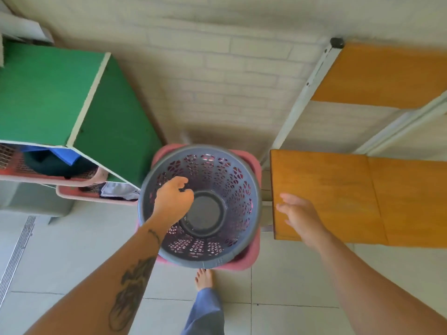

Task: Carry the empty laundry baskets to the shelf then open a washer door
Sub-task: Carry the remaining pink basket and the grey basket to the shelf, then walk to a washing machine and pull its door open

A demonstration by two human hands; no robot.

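Observation:
A round grey perforated laundry basket [232,184] sits nested in a pink basket [251,257] on the tiled floor, between a green cabinet and a wooden shelf. The grey basket is empty. My left hand [173,200] reaches inside it, with the fingers curled against its left wall; whether they grip the wall I cannot tell. Just right of the basket hovers my right hand [300,217], fingers apart and holding nothing, over the near corner of the shelf board [324,194].
The orange-board shelf on a white metal frame [300,102] fills the right side. A green cabinet [48,93] stands on the left, with pink baskets [72,193] of clothes beside it. My bare foot [204,278] is just below the baskets. A brick wall is behind.

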